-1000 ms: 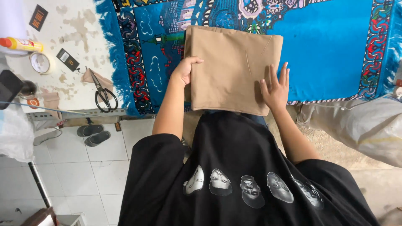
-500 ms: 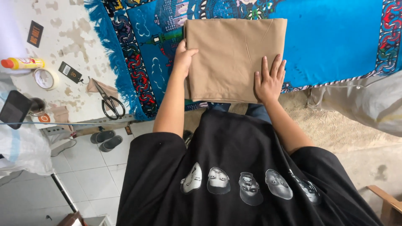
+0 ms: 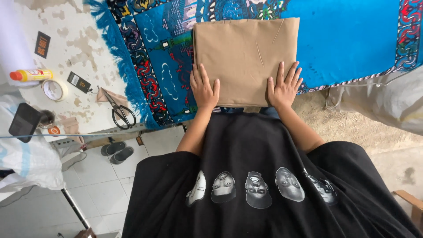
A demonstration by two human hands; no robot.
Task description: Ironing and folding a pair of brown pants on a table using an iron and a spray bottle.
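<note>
The folded tan cloth (image 3: 246,59) lies as a flat, squared bundle on the blue patterned rug (image 3: 348,39), its near edge close to your body and just above the rug's bordered hem. Your left hand (image 3: 203,88) rests palm down on the cloth's near left corner, fingers stretched out and only slightly spread, thumb lying along the lower edge; it grips nothing, it simply presses flat. Your right hand (image 3: 284,87) does the same on the near right corner, fingers fanned a little wider and pointing away from you, palm flat against the fabric and empty. The two hands sit well apart, with a bare strip of the cloth's near edge between them. A couple of thin light threads lie on the cloth's upper surface. To your left, beyond the rug's blue fringe, the worn white tabletop (image 3: 83,48) carries black-handled scissors (image 3: 120,110) on a scrap of tan fabric, a roll of tape (image 3: 54,90), a yellow bottle with a red cap (image 3: 31,75) lying on its side, and small black tags. A pair of grey slippers (image 3: 116,152) sits on the tiled floor below.
</note>
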